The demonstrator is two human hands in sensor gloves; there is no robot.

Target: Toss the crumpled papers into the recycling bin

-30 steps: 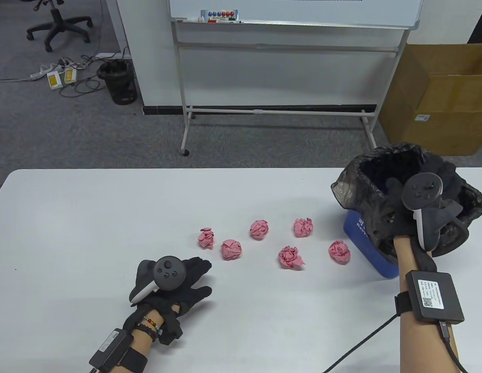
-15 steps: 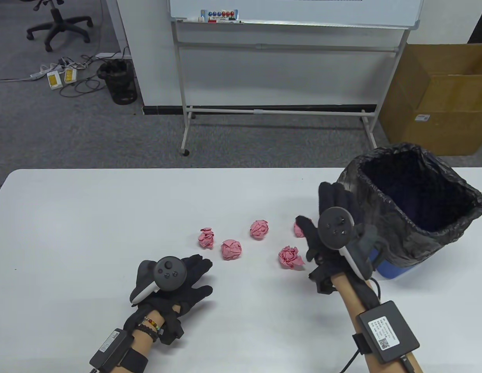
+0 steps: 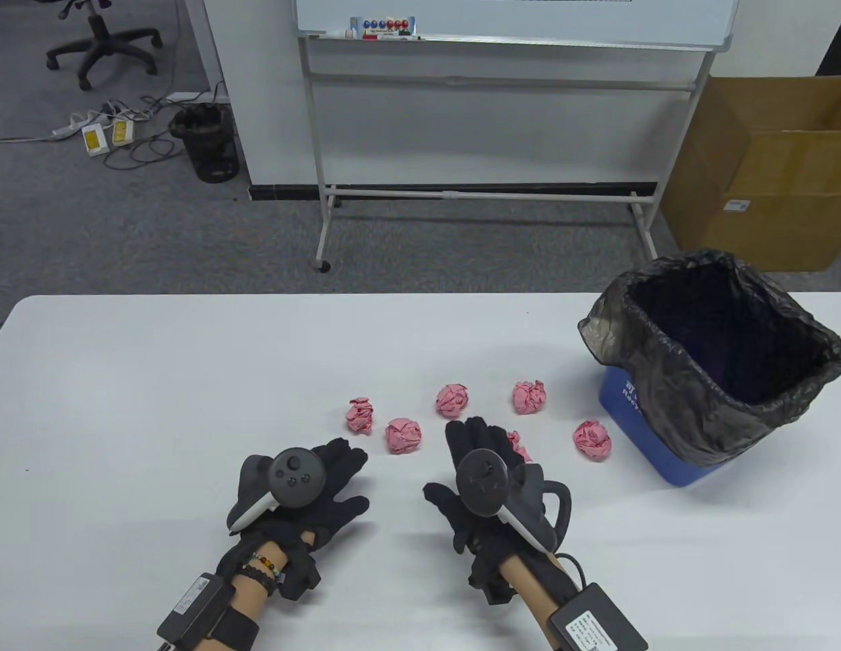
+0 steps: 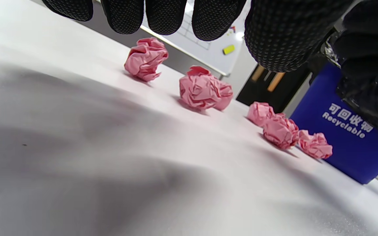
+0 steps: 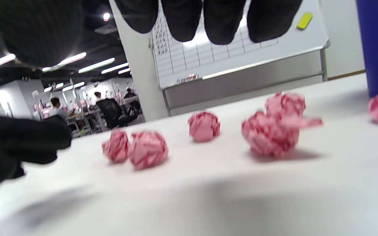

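Right hand (image 3: 485, 488) has swung back from the bin (image 3: 671, 441) at the table's right edge, fingers spread and empty, now over a paper ball (image 3: 519, 447) mid-table, left hand (image 3: 305, 488) flat, fingers spread: next pickup starting, six balls left.

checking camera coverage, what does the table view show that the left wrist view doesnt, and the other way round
Only the table view shows both whole gloved hands, the left hand and right hand open above the table, the black bag lining the open bin mouth, and the floor, chair and cardboard box behind.

Only the left wrist view shows the left hand's fingertips from below and the bin's "Recyclable" label whole.

Both show the pink crumpled paper balls on the white table and the blue bin.
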